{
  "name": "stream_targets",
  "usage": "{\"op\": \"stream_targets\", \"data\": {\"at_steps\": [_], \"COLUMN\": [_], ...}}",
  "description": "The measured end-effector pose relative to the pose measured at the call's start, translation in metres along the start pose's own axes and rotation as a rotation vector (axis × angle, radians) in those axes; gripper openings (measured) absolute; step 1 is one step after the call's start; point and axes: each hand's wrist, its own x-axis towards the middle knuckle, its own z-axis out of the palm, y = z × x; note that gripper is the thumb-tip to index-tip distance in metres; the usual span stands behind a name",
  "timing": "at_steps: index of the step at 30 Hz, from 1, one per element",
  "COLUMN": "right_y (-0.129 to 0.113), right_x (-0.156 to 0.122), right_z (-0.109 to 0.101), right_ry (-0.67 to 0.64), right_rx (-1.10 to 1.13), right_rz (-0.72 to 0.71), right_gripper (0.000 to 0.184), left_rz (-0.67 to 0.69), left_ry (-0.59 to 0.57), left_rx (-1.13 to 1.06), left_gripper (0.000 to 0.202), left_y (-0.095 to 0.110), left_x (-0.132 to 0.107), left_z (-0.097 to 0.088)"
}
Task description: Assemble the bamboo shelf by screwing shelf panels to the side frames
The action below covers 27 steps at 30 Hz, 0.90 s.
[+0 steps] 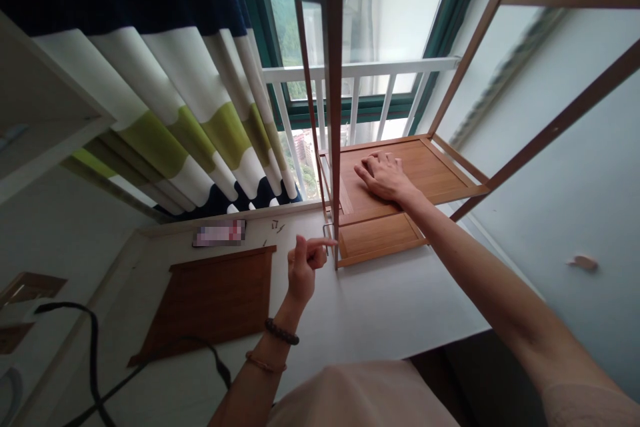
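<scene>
A wooden shelf frame stands on a white surface, its dark post rising in front of the window. My left hand is at the foot of this post, fingers curled and index finger stretched across a thin bent hex key. Part of the key is hidden behind that finger. My right hand lies with spread fingers on the upper wooden shelf panel, pressing on nothing else. Below it is a lower, narrower wooden panel.
A loose wooden panel lies at left, with several small screws and a phone-like object behind it. A black cable runs across the lower left. Striped curtains and a white railing stand at the back.
</scene>
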Motion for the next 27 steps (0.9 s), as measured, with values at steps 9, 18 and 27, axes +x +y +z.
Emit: {"op": "stream_targets", "data": {"at_steps": [9, 18, 27], "right_y": [-0.001, -0.002, -0.001], "right_x": [-0.001, -0.001, 0.000], "right_z": [0.000, -0.002, 0.000], "right_ry": [0.005, 0.002, 0.001], "right_rx": [-0.013, -0.004, -0.020], "right_rz": [-0.007, 0.002, -0.003], "right_gripper": [0.060, 0.059, 0.061], "left_rz": [-0.049, -0.024, -0.069], "left_ry": [0.017, -0.018, 0.061], "left_rx": [0.155, -0.036, 0.147], "left_gripper": [0.067, 0.063, 0.066], "left_y": [0.025, -0.001, 0.025], "left_x": [0.045, 0.001, 0.041], "left_z": [0.003, 0.000, 0.009]}}
